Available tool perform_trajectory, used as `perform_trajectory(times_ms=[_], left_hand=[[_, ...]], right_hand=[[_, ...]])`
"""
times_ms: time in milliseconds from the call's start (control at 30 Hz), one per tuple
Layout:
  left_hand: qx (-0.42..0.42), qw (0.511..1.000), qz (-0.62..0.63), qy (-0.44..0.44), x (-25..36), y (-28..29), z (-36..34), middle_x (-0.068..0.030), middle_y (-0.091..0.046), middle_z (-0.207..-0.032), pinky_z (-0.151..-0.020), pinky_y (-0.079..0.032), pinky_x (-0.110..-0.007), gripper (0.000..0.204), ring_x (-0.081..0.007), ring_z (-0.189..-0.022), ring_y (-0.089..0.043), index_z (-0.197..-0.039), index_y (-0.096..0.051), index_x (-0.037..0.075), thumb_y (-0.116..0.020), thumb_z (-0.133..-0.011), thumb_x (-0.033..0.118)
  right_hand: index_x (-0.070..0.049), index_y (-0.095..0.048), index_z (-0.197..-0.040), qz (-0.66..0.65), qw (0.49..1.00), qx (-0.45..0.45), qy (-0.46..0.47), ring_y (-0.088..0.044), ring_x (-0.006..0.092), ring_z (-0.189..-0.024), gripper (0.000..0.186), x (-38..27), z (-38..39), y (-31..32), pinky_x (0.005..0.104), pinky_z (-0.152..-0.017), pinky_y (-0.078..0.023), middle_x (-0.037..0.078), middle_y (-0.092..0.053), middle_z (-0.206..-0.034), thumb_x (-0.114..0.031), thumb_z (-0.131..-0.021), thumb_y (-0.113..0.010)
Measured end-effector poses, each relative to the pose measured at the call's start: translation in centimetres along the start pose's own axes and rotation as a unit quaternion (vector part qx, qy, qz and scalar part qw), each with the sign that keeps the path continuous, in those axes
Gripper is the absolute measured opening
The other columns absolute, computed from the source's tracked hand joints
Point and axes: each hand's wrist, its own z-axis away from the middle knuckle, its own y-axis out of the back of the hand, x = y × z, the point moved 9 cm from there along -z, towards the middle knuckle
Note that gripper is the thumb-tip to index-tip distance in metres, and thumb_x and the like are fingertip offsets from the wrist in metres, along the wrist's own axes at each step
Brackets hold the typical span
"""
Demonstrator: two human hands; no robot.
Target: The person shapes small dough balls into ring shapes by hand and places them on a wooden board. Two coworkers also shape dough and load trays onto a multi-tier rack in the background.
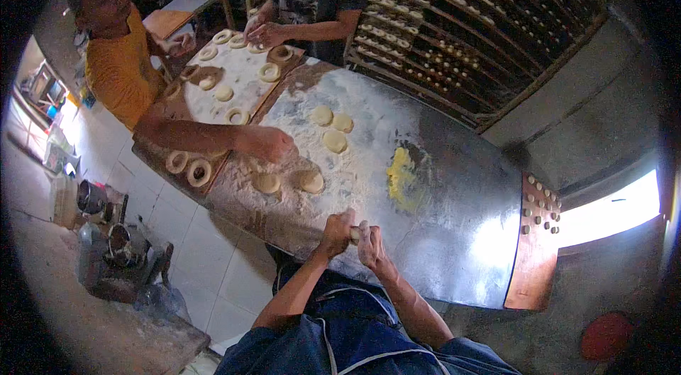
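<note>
Close to the front edge of the metal table (454, 240), my left hand (336, 234) and my right hand (369, 244) meet around a small pale piece of dough (355, 234). Both have flour on the fingers, which are closed on it and partly hide it. Farther off, three flattened dough rounds (335, 141) lie in the flour. Two more rounds (311, 180) rest to the left of my hands, beside the reaching hand (273, 144) of a co-worker. A yellow, greasy-looking smear (402, 178) is on the tabletop to my right.
At the left, a floured wooden board (213, 100) carries dough rings (199, 172) and rounds. Two people stand there, one in an orange shirt (117, 63). A tall rack (468, 20) with dough pieces stands behind. Small dough balls sit on a board (535, 254) at the right end.
</note>
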Motion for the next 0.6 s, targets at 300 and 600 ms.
perform_trajectory(times_ms=[300, 600], left_hand=[[0.006, 0.933, 0.284, 0.223, -7.9, 4.9, 0.7, -0.0036, -0.046, -0.060, -0.053, -0.041, -0.035, 0.044, -0.0191, -0.056, -0.049, -0.069, -0.038, 0.009, -0.036, -0.101, 0.038], [0.069, 0.874, 0.302, 0.374, -16.5, 15.0, -0.5, -0.0033, -0.041, -0.058, -0.053, -0.036, -0.034, 0.052, -0.0166, -0.056, -0.044, -0.067, -0.040, 0.007, -0.036, -0.098, 0.048]], right_hand=[[0.010, -0.064, -0.076, -0.029, 0.998, -0.052, 0.003, -0.055, 0.0208, -0.060, 0.073, -4.2, -2.7, -6.2, 0.0366, -0.063, -0.048, 0.012, -0.061, -0.063, -0.053, -0.099, -0.035], [0.002, -0.057, -0.073, -0.165, 0.981, -0.093, -0.032, -0.052, 0.0171, -0.062, 0.072, -7.6, -8.6, -16.8, 0.0311, -0.064, -0.051, 0.008, -0.058, -0.072, -0.058, -0.099, -0.026]])
